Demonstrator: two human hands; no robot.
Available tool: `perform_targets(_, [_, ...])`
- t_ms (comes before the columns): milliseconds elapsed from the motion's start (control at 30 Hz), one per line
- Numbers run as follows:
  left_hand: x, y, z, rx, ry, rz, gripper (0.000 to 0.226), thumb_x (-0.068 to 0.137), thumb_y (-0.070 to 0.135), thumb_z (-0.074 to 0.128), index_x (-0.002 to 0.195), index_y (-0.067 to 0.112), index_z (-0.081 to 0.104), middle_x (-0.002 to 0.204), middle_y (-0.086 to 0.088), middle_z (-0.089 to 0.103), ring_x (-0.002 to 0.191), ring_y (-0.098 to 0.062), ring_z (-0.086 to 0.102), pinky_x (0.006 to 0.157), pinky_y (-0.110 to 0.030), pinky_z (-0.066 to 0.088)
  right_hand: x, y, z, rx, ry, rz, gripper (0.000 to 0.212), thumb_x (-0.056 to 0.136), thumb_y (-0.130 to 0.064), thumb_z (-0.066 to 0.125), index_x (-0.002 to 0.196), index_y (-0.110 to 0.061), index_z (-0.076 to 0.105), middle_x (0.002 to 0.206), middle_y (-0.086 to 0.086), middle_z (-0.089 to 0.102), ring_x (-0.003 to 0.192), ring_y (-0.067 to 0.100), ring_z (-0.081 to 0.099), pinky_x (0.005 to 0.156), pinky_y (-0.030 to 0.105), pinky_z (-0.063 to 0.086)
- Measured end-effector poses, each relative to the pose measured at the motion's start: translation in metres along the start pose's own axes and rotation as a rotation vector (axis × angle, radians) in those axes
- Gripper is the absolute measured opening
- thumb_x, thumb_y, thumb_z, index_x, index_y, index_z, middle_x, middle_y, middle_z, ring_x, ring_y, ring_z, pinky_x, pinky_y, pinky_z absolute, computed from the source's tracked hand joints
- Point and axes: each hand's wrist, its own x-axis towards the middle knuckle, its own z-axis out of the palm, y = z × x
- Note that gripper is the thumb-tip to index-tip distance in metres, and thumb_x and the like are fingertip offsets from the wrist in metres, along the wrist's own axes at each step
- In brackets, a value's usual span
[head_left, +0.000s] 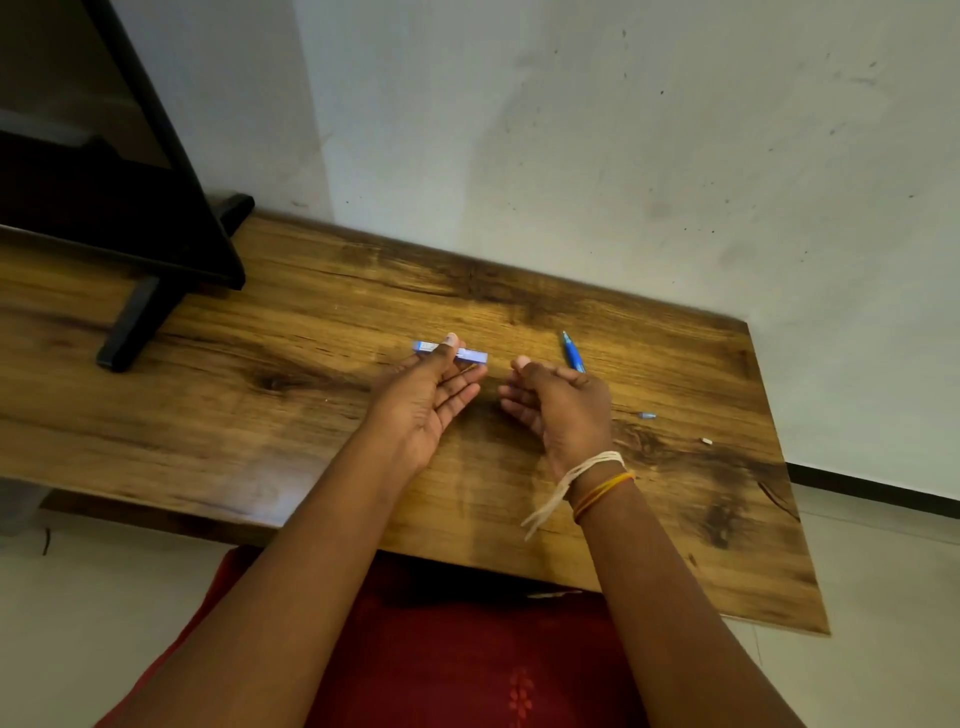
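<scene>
Far left: black stand (135, 322) planted on the wooden tabletop (260, 415), well apart from the work. Centre-left: left hand (426, 410), palm turned inward and up, fingers nearly straight. Its thumb (448, 345) is laid across the middle of a small blue case (474, 355) with the forefinger just beneath. This reads as a light pinch; cannot tell whether the case is lifted or resting on the wood. The case sits at the far side of the hands, beyond the fingertips. Its long axis runs left to right, the right end dipping slightly toward the person. Both ends stick out past the thumb, and the right end is free and points at the gap between the hands. Centre-right: right hand (563, 410), palm facing left, fingers loosely curled, thumb raised, nothing visible inside the curl. It is close to the case's free end but not touching. Pale and orange threads (597, 478) are tied at its wrist. Judgement: the next move is likely the right hand's, a short reach forward and leftward to the exposed right end while the left hand steadies the middle. Just beyond the right hand: blue pen (573, 353) flat on the wood, long axis running away from the person, tip end farther. Right of that: small blue cap (647, 415). Farther right: tiny white bit (706, 441), too small to identify. Both are loose and apart from everything.
</scene>
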Motion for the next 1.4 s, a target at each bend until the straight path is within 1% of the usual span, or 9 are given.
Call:
perform_targets(100, [-0.003, -0.002, 0.003, 0.058, -0.002, 0.031, 0.010, 0.089, 0.020, 0.062, 0.090, 0.011, 0.063, 0.085, -0.008, 0.072, 0.072, -0.011, 0.072, 0.066, -0.020, 0.058, -0.009, -0.004, 0.002, 0.203, -0.164, 0.167, 0.012, 0.091, -0.004, 0.059, 0.085, 0.002, 0.068, 0.073, 0.012, 0.072, 0.062, 0.016, 0.071, 0.062, 0.025, 0.061])
perform_targets(300, [-0.007, -0.005, 0.009, 0.259, 0.041, 0.213, 0.015, 0.089, 0.016, 0.064, 0.092, 0.002, 0.066, 0.087, -0.013, 0.071, 0.071, -0.014, 0.070, 0.063, -0.019, 0.058, -0.009, -0.009, -0.009, 0.320, -0.254, 0.334, 0.020, 0.096, -0.008, 0.051, 0.100, 0.007, 0.064, 0.093, 0.019, 0.070, 0.085, 0.023, 0.069, 0.076, 0.028, 0.058])
perform_targets(400, [-0.007, -0.006, 0.010, 0.296, 0.045, 0.242, 0.017, 0.089, 0.014, 0.063, 0.096, -0.001, 0.066, 0.085, -0.014, 0.071, 0.069, -0.014, 0.071, 0.063, -0.021, 0.058, -0.009, -0.010, -0.013, 0.309, -0.267, 0.345, 0.019, 0.096, -0.006, 0.051, 0.100, 0.008, 0.064, 0.092, 0.020, 0.071, 0.081, 0.023, 0.072, 0.077, 0.028, 0.058])
perform_targets(600, [-0.009, -0.009, 0.014, 0.388, 0.044, 0.332, 0.012, 0.087, 0.010, 0.065, 0.078, 0.004, 0.067, 0.073, -0.009, 0.071, 0.060, -0.010, 0.070, 0.056, -0.018, 0.055, -0.007, -0.009, -0.014, 0.302, -0.243, 0.334, 0.017, 0.095, -0.003, 0.053, 0.097, 0.009, 0.065, 0.087, 0.020, 0.072, 0.074, 0.022, 0.073, 0.074, 0.028, 0.059])
perform_targets(733, [-0.008, -0.010, 0.015, 0.455, 0.047, 0.369, 0.010, 0.087, 0.011, 0.065, 0.078, 0.008, 0.067, 0.077, -0.010, 0.071, 0.070, -0.017, 0.071, 0.067, -0.025, 0.059, -0.006, -0.010, -0.015, 0.312, -0.234, 0.333, 0.018, 0.094, -0.003, 0.053, 0.098, 0.011, 0.064, 0.085, 0.020, 0.072, 0.072, 0.022, 0.073, 0.072, 0.027, 0.059])
perform_targets(800, [-0.007, -0.011, 0.015, 0.465, 0.044, 0.376, 0.010, 0.087, 0.012, 0.065, 0.078, 0.009, 0.067, 0.078, -0.009, 0.072, 0.070, -0.017, 0.071, 0.067, -0.024, 0.059, -0.006, -0.010, -0.016, 0.310, -0.234, 0.333, 0.018, 0.094, -0.003, 0.053, 0.098, 0.011, 0.064, 0.085, 0.020, 0.072, 0.073, 0.022, 0.073, 0.072, 0.027, 0.059])
perform_targets(1000, [-0.003, -0.012, 0.014, 0.435, 0.054, 0.344, 0.008, 0.086, 0.014, 0.067, 0.080, 0.009, 0.068, 0.076, -0.007, 0.072, 0.064, -0.009, 0.071, 0.057, -0.017, 0.054, -0.007, -0.011, -0.015, 0.319, -0.228, 0.340, 0.017, 0.094, -0.001, 0.052, 0.099, 0.011, 0.063, 0.092, 0.021, 0.070, 0.074, 0.022, 0.072, 0.073, 0.027, 0.058])
perform_targets(1233, [0.000, -0.015, 0.013, 0.314, 0.051, 0.210, 0.011, 0.087, 0.016, 0.066, 0.088, 0.005, 0.066, 0.086, -0.012, 0.072, 0.076, -0.017, 0.070, 0.071, -0.026, 0.059, -0.007, -0.011, -0.017, 0.276, -0.232, 0.296, 0.018, 0.089, 0.013, 0.051, 0.102, 0.011, 0.062, 0.094, 0.022, 0.070, 0.074, 0.021, 0.072, 0.071, 0.024, 0.060])
perform_targets(1400, [0.000, -0.014, 0.015, 0.171, 0.038, 0.075, 0.009, 0.088, 0.015, 0.065, 0.086, 0.006, 0.063, 0.078, -0.011, 0.070, 0.071, -0.018, 0.069, 0.068, -0.025, 0.059, -0.009, -0.012, -0.015, 0.108, -0.156, 0.144, 0.011, 0.086, 0.012, 0.059, 0.091, 0.007, 0.067, 0.087, 0.019, 0.071, 0.065, 0.015, 0.072, 0.062, 0.021, 0.060])
